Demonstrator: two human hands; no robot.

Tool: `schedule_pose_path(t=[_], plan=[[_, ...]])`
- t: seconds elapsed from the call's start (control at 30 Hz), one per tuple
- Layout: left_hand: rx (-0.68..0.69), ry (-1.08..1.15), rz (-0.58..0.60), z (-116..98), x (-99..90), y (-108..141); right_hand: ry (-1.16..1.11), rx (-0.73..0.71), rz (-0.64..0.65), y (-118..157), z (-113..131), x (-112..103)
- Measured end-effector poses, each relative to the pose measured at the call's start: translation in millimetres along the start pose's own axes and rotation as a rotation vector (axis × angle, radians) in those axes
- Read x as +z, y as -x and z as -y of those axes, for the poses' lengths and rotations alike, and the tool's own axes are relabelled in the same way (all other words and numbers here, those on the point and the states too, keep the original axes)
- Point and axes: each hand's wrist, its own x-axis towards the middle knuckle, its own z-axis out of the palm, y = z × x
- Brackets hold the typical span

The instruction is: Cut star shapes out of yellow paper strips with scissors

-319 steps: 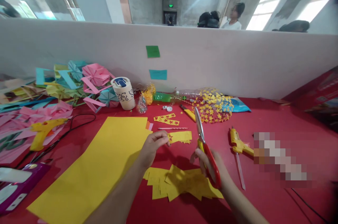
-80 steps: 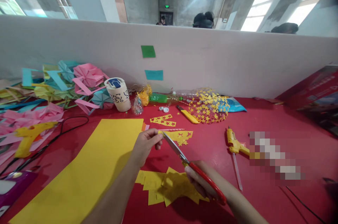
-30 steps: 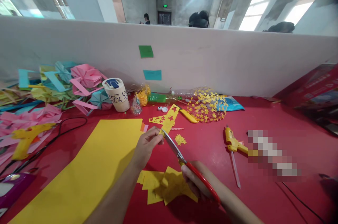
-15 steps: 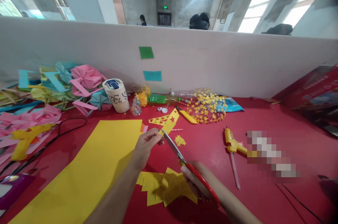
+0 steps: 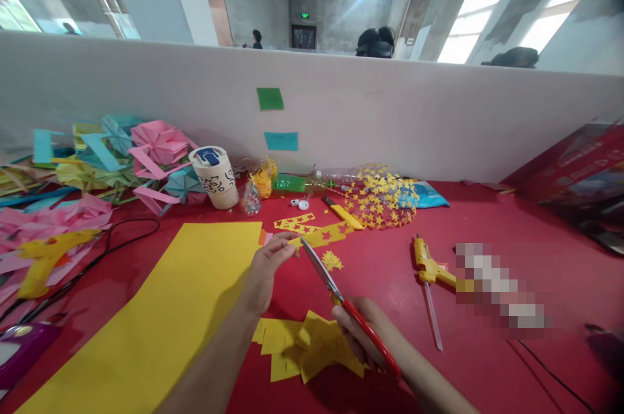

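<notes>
The left hand [image 5: 266,274] is bare, with slim fingers [image 5: 277,242], a straight thumb [image 5: 283,254] and a smooth back that runs into a narrow wrist [image 5: 247,307]. The left forearm [image 5: 207,362] is bare as well, smooth and plain, and looks wider toward the bottom edge of the view, where it is cut off. The right hand [image 5: 359,329] is bare too, its fingers partly hidden and in shade. The right forearm [image 5: 422,362] is equally bare and smooth. The nails are too small to tell.

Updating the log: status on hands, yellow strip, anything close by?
Left hand pinching strip; right hand gripping scissors. Strip star-holed, blades by held end. Cutter near strip's far end.
</notes>
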Motion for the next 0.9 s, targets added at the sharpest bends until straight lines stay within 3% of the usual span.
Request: schedule_pose_path(t=[0.43, 0.7, 0.9], plan=[[-0.011, 0.084, 0.009, -2.9, 3.2, -0.1, 0.086, -0.043, 0.002, -5.9, -5.6, -0.2], [0.116, -0.12, 0.028, -6.9, -5.2, -3.5, 0.06, -0.056, 0.043, 0.4, -6.6, -6.3], [0.138, -0.19, 0.111, -11.1, -13.7, -5.5, 0.017, -0.054, 0.077, 1.1, -13.1, -8.9]])
